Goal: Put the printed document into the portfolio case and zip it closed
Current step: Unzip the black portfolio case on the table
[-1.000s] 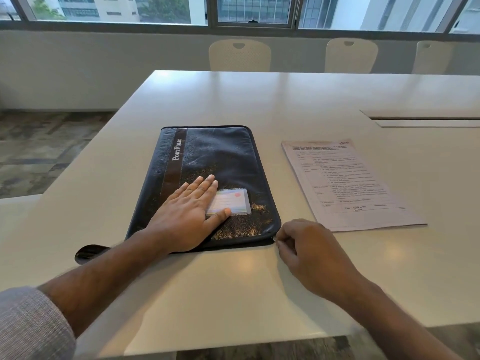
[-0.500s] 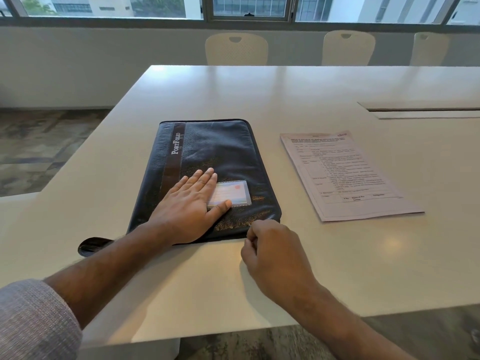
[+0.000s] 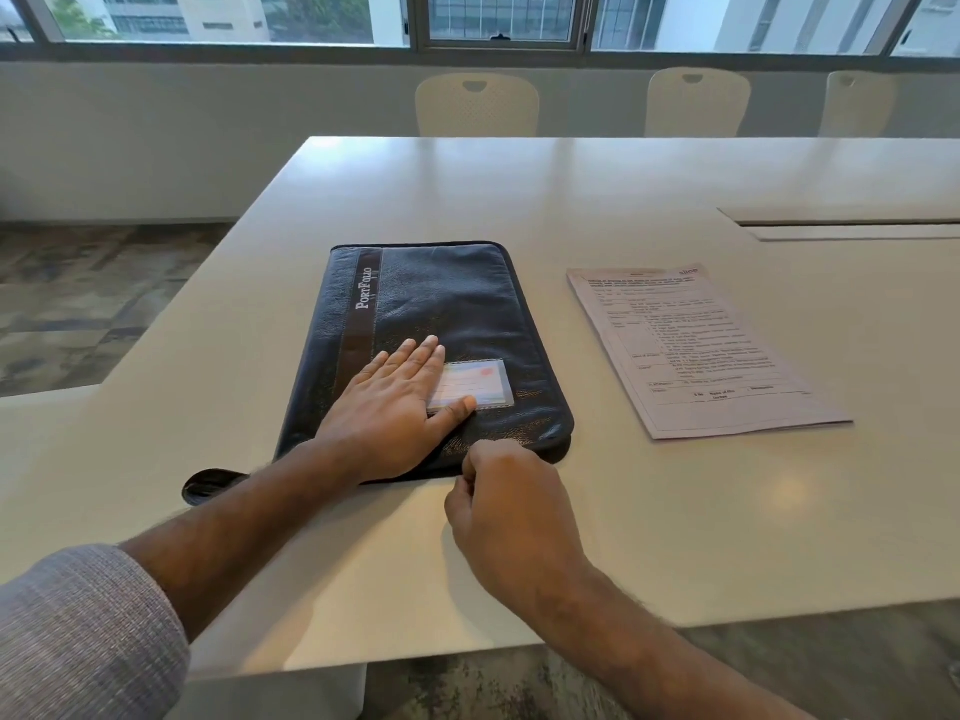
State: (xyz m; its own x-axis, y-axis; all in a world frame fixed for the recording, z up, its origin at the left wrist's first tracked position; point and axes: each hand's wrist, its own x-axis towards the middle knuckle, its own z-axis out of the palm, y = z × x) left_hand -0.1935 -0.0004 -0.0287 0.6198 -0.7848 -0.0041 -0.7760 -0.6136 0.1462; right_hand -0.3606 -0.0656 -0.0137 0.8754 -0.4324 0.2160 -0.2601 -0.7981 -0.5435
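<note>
Unzipping the case while the other hand holds it down

My right hand (image 3: 511,504) has its fingers curled tight at the near edge of the portfolio case (image 3: 441,304); I judge they pinch the zipper pull, but the pull itself is hidden under them, so I cannot tell for sure. My left hand (image 3: 395,402) lies flat with straight fingers on the cover, touching the card window (image 3: 475,384), I think to keep the case from sliding when the zipper is pulled. The case looks closed. The printed document (image 3: 696,350) waits on the table (image 3: 519,189), just beside the case on its right, not touching it.
</note>
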